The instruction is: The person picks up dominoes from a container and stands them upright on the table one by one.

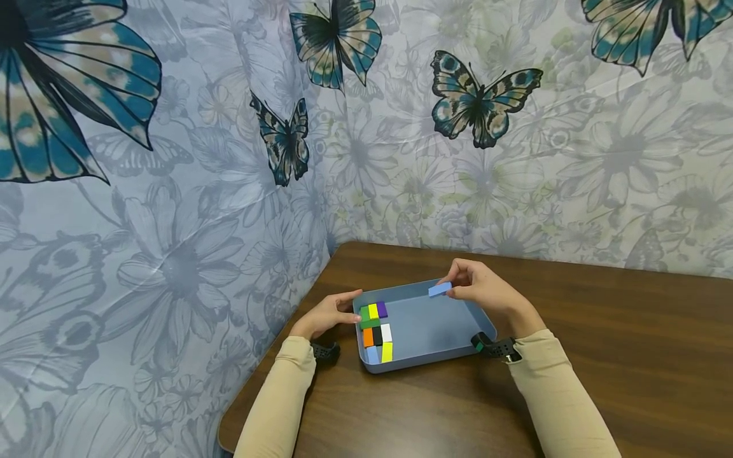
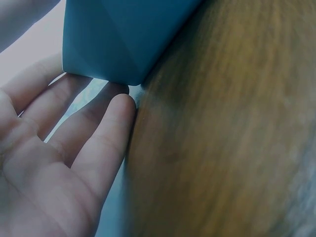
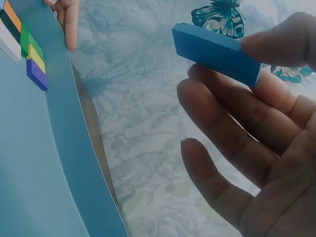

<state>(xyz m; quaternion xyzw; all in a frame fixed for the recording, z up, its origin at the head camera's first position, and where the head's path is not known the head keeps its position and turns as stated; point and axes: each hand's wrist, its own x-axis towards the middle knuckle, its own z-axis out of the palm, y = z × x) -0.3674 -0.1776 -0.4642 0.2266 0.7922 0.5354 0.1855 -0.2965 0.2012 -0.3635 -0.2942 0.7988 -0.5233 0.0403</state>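
My right hand (image 1: 487, 289) pinches a flat light-blue block (image 1: 439, 289) between thumb and fingers, over the far right part of a blue-grey tray (image 1: 429, 366). In the right wrist view the block (image 3: 217, 52) is a long rectangular bar, with the lower fingers loosely bent below it. My left hand (image 1: 329, 313) holds the tray's left side, thumb at the rim and fingers against the outer wall (image 2: 106, 39). Near that thumb, green blocks (image 1: 369, 322), a yellow block (image 1: 373, 311) and a purple block (image 1: 382, 309) lie grouped in the tray.
Nearer in the tray's left end lie orange (image 1: 368, 337), black (image 1: 377, 335), white (image 1: 386, 333), light-blue (image 1: 373, 355) and yellow (image 1: 387, 352) blocks. The tray stands on a brown wooden table (image 1: 601, 331). Butterfly-patterned fabric (image 1: 389, 178) hangs behind and left of the table.
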